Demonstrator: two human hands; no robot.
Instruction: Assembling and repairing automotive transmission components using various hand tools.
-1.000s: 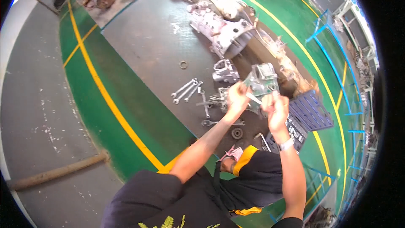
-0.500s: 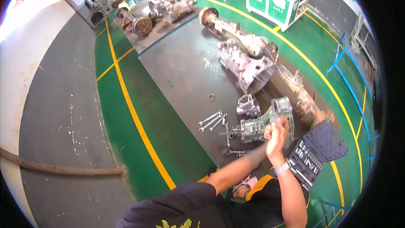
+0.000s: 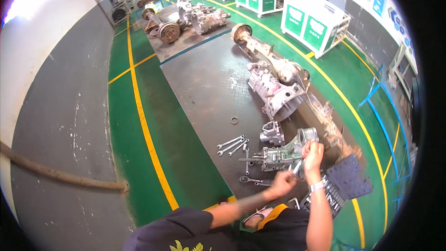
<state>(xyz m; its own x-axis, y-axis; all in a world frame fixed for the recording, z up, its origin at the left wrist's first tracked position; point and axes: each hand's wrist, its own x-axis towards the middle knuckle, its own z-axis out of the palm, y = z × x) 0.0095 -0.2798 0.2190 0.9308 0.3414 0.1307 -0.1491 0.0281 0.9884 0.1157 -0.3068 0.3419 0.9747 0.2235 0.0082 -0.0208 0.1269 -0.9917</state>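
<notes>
A left hand (image 3: 283, 183), fingers curled, grips a slender metal tool (image 3: 298, 168) beside a gearbox housing (image 3: 278, 154) on a dark platform (image 3: 200, 88); whether the bent right hand (image 3: 313, 155) holds anything cannot be told. Beyond, white lettering marks a cabinet's green panels (image 3: 318, 31).

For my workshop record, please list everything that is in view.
Platform: 1, dark grey, centre
Gearbox: 1, greenish grey, platform's near end
Tool: 1, silver, by gearbox
Small casting: 1, grey, beyond gearbox
Large casing: 1, silver, on platform
Axle: seemingly 1, rusty, platform's right
Ring: 1, grey, on platform
Wrenches: at least 4, silver, left of gearbox
Socket case: 1, dark, right of gearbox
Machine parts: many, grey, brown, rear
Cabinets: several, white, green, upper right
Pipe: 1, brown, left
Floor: 1, green, around
Left hand, right hand: 2, bare, near gearbox
</notes>
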